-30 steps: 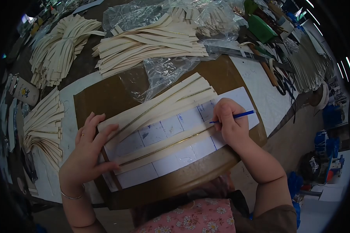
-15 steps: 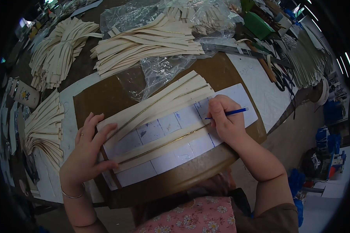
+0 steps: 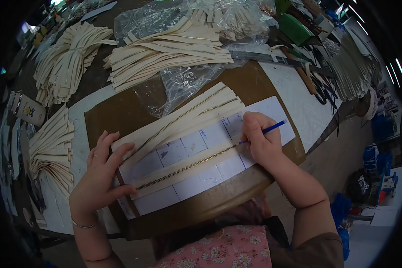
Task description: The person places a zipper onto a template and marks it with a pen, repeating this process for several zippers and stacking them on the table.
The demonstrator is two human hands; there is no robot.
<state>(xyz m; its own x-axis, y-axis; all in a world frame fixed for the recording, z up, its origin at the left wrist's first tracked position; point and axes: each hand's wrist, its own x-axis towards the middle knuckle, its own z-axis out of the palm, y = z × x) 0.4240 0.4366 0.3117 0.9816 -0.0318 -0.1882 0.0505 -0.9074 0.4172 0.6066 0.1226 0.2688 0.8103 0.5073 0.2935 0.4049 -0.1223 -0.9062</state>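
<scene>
A cream zipper (image 3: 187,170) with gold metal teeth lies slantwise across a white marked board (image 3: 196,184) with blue lines. My left hand (image 3: 103,172) is spread at the left end, its thumb on the zipper's end and its fingers on other zippers (image 3: 176,117) lying along the board's upper side. In my right hand (image 3: 262,136) is a blue pen (image 3: 274,126), gripped between thumb and fingers. Its tip is by the zipper's right end, and my fingers hide part of that end.
Beneath the board is a brown board (image 3: 254,80). Cream zipper bundles (image 3: 165,53) lie at the back, with another bundle (image 3: 53,149) at the left. Clear plastic (image 3: 181,85) lies beyond the work. A green box (image 3: 295,29), scissors (image 3: 321,85) and a white jar (image 3: 31,109) stand around.
My right hand has shifted very slightly and the pen has tilted steeper, its top end rising. My left hand and the zipper stay in place.
</scene>
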